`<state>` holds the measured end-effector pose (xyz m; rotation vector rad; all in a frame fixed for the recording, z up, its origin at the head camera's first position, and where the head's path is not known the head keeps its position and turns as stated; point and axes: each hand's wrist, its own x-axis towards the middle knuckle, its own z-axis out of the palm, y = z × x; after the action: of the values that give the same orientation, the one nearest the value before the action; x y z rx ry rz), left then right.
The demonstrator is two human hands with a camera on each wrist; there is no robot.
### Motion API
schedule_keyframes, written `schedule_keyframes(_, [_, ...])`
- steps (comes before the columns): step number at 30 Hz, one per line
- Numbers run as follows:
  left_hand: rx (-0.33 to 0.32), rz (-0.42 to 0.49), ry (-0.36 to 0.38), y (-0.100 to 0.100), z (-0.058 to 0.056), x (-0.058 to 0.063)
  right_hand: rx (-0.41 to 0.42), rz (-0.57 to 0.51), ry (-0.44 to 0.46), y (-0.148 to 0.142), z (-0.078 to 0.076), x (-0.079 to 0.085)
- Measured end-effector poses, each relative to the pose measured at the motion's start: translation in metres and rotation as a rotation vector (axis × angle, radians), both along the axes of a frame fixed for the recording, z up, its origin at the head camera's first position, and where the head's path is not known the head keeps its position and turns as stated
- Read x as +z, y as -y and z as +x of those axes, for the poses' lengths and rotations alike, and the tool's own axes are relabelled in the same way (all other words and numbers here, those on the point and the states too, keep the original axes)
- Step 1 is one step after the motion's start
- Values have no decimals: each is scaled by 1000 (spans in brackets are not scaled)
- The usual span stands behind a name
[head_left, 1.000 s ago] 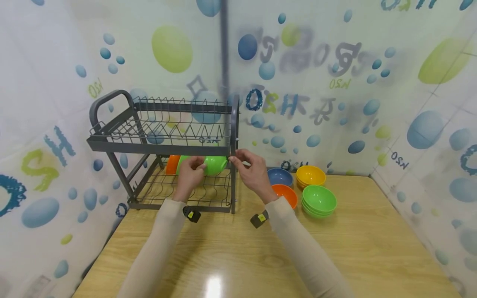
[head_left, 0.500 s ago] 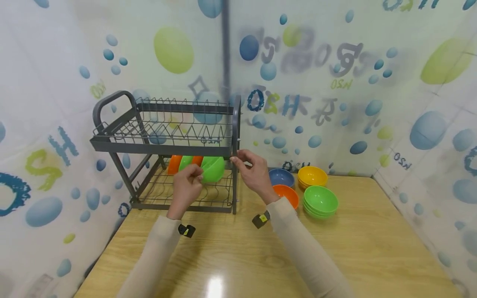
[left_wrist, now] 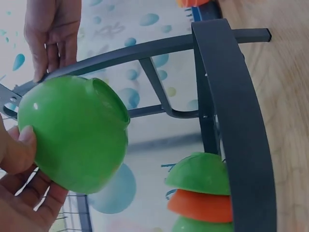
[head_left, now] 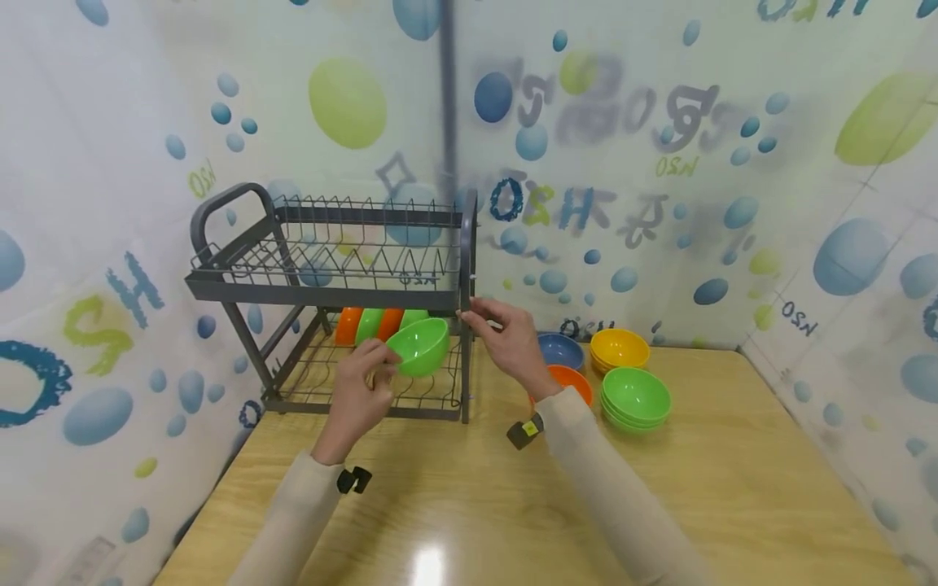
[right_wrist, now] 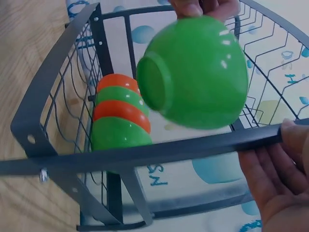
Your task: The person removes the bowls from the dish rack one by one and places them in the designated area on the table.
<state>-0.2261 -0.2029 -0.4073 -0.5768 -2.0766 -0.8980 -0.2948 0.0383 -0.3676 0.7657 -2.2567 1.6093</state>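
My left hand [head_left: 361,387] pinches a green bowl [head_left: 425,352] by its rim, thumb on one side and fingers on the other. The bowl hangs tilted before the lower tier of a dark two-tier dish rack [head_left: 322,293], its opening partly facing me. Behind it, orange and green bowls [right_wrist: 120,104] stand on edge in a row on that tier. With thumb and fingers, my right hand [head_left: 511,343] holds the rack's right-hand post [right_wrist: 207,145]. In the left wrist view the held bowl's underside [left_wrist: 72,130] fills much of the left.
Right of the rack, on the wooden table [head_left: 557,505], stand a blue bowl [head_left: 560,350], an orange bowl [head_left: 572,382], stacked yellow bowls [head_left: 620,348] and stacked green bowls [head_left: 636,399]. The rack's upper tier [head_left: 344,259] overhangs the lower one. A patterned curtain backs the table.
My left hand has drawn the green bowl out from the lower tier toward me, tipping its opening upward. The row behind shows more fully. My right hand has stayed on the post.
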Motion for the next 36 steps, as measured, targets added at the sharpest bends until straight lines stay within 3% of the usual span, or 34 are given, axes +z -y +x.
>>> schedule_keyframes(4, [-20,-49,-46,0,8,1,62,48,28,-9,5,3])
schedule_keyframes(7, [-40,-76,-71,-1,13,3,101,98,-6,-17,12,7])
schedule_keyframes(10, [-77,-96,-89,-4,17,4,137,142,-86,-26,22,9])
schedule_keyframes(17, [-192,-152,-115,-13,28,5,163,354,-334,-46,50,13])
schedule_keyframes(25, [-280,-213,-112,-30,34,3,279,479,-408,-63,77,8])
schedule_keyframes(30, [-284,-267,-114,-39,38,0,287,544,-524,-69,82,-2])
schedule_keyframes(36, [-299,-292,-108,-48,41,-2,284,548,-644,-78,83,-13])
